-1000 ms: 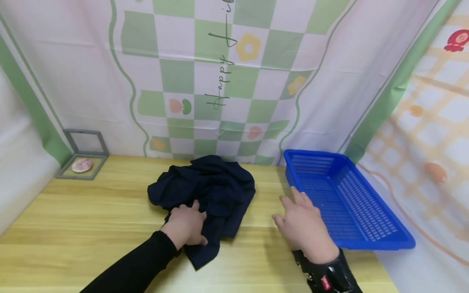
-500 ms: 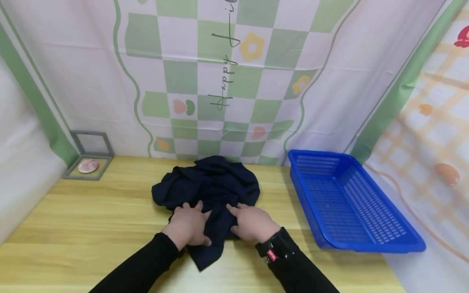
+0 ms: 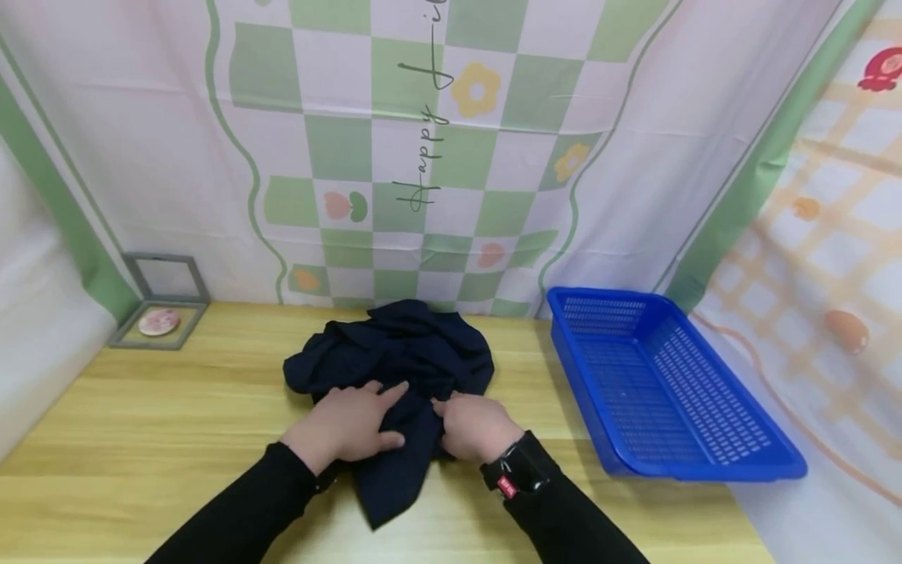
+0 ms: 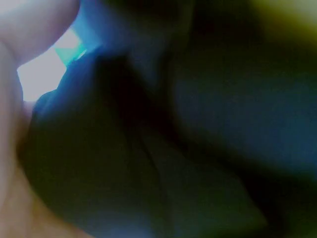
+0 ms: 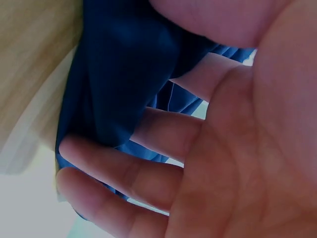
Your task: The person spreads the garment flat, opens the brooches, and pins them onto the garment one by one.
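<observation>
A crumpled dark navy cloth lies on the wooden table in the head view, one pointed end hanging toward the near side. My left hand rests on its left near part, thumb and index finger straight and spread apart. On the right, my right hand pinches a fold of the cloth between thumb and fingers. The right wrist view shows the fingers bent around the navy fabric. Blurred dark fabric fills most of the left wrist view, so the left fingertips are hidden there.
A blue perforated plastic basket stands at the right of the table. At the back left lies a grey square frame with a pinkish round thing in it. Printed curtain fabric hangs behind.
My right hand has come left from near the basket onto the cloth and now pinches it. The left hand has shifted slightly left, thumb and index finger spread wider. The near cloth end has moved slightly.
</observation>
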Tool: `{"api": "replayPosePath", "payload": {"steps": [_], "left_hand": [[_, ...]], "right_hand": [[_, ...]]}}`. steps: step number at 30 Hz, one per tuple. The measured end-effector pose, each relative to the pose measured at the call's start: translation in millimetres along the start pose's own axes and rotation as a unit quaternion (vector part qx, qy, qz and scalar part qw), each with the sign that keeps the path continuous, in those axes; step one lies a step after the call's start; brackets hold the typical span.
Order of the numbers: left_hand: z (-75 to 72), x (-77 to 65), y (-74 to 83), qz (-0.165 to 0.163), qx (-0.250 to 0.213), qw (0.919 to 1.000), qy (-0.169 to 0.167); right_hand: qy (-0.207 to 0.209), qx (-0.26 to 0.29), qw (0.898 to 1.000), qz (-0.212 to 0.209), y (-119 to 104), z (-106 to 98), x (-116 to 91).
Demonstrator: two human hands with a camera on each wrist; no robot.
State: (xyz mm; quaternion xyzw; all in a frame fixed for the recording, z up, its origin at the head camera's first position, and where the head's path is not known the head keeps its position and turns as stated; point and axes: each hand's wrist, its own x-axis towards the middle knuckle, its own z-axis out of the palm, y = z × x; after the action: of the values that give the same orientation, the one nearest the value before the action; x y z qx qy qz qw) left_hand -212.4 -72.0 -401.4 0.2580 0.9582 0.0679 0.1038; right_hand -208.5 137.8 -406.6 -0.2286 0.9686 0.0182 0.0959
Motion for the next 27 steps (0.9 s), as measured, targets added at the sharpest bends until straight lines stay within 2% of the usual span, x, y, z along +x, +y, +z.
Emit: {"api": "replayPosePath", "payload": {"steps": [4, 6, 8, 10, 12, 13, 16, 22, 27], "left_hand": [[-18.2, -0.5, -6.6, 0.035, 0.025, 0.9930, 0.110], [-22.3, 1.6, -7.6, 0.038, 0.027, 0.9913, 0.123], [-20.7, 4.8, -7.8, 0.030, 0.013, 0.9957, 0.086], [-14.5, 8.4, -7.9, 0.012, 0.000, 0.9996, 0.025], [-6.6, 13.0, -9.1, -0.009, -0.008, 0.9996, -0.026], [-3.2, 15.0, -9.6, -0.017, -0.009, 0.9990, -0.040], [3.1, 21.3, -10.9, -0.031, -0.010, 0.9983, -0.048], [4.3, 26.1, -10.0, -0.031, 0.000, 0.9982, -0.051], [3.3, 23.7, -9.5, -0.032, 0.006, 0.9984, -0.046]], "right_hand": [[0.003, -0.005, 1.000, 0.001, 0, 2, 2], [0.004, -0.007, 1.000, 0.000, 0, 3, 3], [0.001, -0.005, 1.000, 0.002, 1, 3, 3], [-0.002, 0.000, 1.000, 0.003, 1, 4, 4], [-0.004, 0.004, 1.000, 0.002, 2, 5, 4], [-0.001, 0.007, 1.000, -0.003, 2, 5, 4], [0.017, 0.019, 0.999, -0.022, 5, 7, 5], [0.083, 0.056, 0.994, -0.046, 15, 4, 8], [0.146, 0.040, 0.986, -0.067, 16, -8, 5]]}}
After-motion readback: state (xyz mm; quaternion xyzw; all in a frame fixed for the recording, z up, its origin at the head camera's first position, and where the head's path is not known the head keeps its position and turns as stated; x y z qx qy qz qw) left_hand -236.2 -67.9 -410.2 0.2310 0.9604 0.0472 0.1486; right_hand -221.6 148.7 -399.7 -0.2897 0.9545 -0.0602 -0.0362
